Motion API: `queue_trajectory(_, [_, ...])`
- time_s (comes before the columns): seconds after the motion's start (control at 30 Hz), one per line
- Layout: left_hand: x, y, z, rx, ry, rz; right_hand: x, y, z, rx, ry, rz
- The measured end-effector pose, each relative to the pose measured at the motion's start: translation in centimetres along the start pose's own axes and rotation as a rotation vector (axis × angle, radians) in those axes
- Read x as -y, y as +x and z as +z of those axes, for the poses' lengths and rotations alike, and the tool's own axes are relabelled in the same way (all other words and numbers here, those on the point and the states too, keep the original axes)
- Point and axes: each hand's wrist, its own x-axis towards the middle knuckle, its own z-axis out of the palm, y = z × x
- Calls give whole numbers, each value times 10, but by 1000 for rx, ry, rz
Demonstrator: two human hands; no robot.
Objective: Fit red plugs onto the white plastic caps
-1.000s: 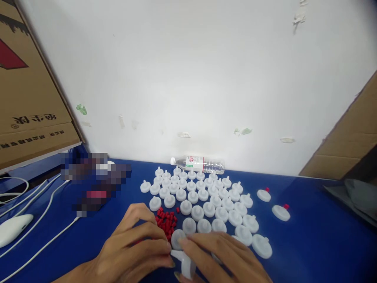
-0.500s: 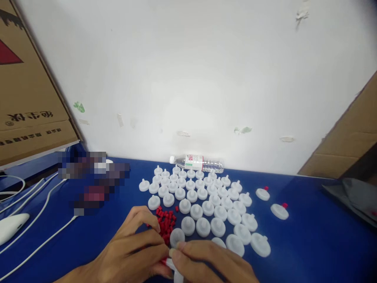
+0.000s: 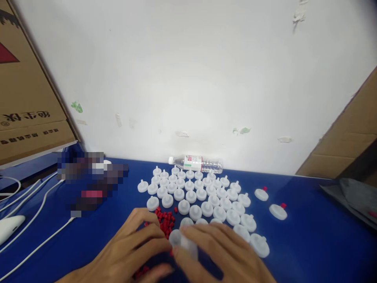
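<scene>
My left hand [image 3: 129, 253] and my right hand [image 3: 220, 255] meet at the bottom of the view over a blue table [image 3: 309, 243]. Between their fingertips sits a white disc-shaped plastic part [image 3: 186, 243], held by my right hand. My left hand pinches something small against it; a red cap shows at the fingertips. A pile of small red caps [image 3: 165, 222] lies just beyond my left hand. Several white disc parts [image 3: 194, 192] with short stems stand in rows behind the hands.
Two white discs with red caps [image 3: 269, 202] lie apart to the right. A clear water bottle [image 3: 196, 164] lies by the white wall. White cables and a white device [image 3: 10, 228] are at left. Cardboard boxes [image 3: 26, 98] stand at both sides.
Both hands have shifted slightly up the view, and the white part has been turned so that its round body now faces up between the fingertips.
</scene>
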Motion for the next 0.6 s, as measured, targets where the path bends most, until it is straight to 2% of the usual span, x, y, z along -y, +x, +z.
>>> queue_trajectory(0.1, [10,-2,0,-5,21,-43,-25,-2,-19,61,-93,52])
queue_trajectory(0.2, [20,-6,2,81,66,-83,-49,-10,-35,23,-192,190])
queue_trajectory(0.33, [22,-6,3,195,75,-108,-76,-17,-50,21,-318,286])
queue_trajectory(0.5, [20,-5,5,213,68,-90,-98,-19,-66,23,-424,479])
queue_trajectory(0.6, [22,-4,6,204,68,-76,-110,-23,-77,91,-471,616])
